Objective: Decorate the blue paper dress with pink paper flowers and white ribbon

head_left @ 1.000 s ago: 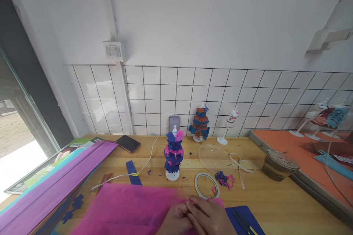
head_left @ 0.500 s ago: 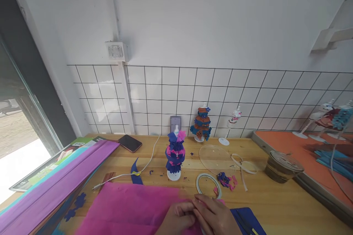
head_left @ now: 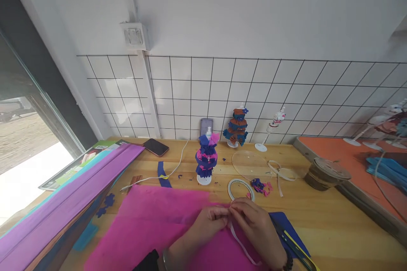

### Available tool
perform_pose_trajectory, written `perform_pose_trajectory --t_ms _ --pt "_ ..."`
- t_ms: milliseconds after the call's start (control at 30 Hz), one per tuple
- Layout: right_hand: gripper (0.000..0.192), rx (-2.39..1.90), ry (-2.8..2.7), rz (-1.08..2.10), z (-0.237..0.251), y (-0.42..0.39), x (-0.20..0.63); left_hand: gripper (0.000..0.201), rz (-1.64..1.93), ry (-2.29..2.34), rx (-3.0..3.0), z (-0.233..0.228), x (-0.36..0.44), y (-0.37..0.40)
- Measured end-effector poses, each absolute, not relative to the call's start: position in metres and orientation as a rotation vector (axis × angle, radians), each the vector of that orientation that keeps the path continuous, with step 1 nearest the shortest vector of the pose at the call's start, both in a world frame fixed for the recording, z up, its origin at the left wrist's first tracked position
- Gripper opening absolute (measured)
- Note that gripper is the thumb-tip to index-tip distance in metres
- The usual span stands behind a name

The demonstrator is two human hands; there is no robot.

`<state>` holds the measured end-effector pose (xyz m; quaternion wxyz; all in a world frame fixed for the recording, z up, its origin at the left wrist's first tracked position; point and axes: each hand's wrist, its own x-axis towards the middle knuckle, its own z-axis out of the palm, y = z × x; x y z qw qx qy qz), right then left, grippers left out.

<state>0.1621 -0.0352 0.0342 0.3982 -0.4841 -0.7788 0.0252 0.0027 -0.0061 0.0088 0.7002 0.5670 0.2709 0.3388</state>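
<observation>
My left hand (head_left: 211, 222) and my right hand (head_left: 254, 224) meet over a bright pink paper sheet (head_left: 152, 228), fingertips pinched together. From between them a narrow white strip (head_left: 237, 237) hangs down and curls toward the lower right. Both hands appear closed on its upper end, though the fingers hide the exact grip. Just beyond the hands lies a white tape roll (head_left: 229, 191), flat on the table. Scissors (head_left: 294, 243) with yellow on the handle rest on a dark blue piece (head_left: 288, 220) beside my right hand.
A small figure in blue and pink ruffles (head_left: 206, 161) stands mid-table, with a brown and teal one (head_left: 237, 129) behind. Purple folded paper (head_left: 79, 190) and a phone (head_left: 155, 147) lie left. A lidded jar (head_left: 321, 180) and orange board (head_left: 333, 156) are right.
My view has tilted down, so the table sits higher. The white strip now shows below my fingers, and more of both wrists is visible.
</observation>
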Motion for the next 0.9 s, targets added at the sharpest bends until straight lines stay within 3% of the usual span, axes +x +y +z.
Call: perform_pose_trajectory --t_ms 400,467,667,900 --pt "0.022 -1.358 -1.698 0.416 0.027 -0.032 0.169 0.02 1.214 1.146 0.945 -0.009 0.001 0.017" --pt "0.024 -1.347 -1.692 0.454 0.027 -0.032 0.167 0.032 1.284 1.176 0.879 -0.012 -0.002 0.028" --pt "0.028 -1.307 -1.712 0.607 0.031 -0.034 0.16 0.093 1.299 1.077 0.627 -0.013 -0.002 0.057" --pt "0.028 -1.307 -1.486 0.708 0.057 -0.019 0.165 0.104 1.33 0.879 0.535 -0.017 0.004 0.074"
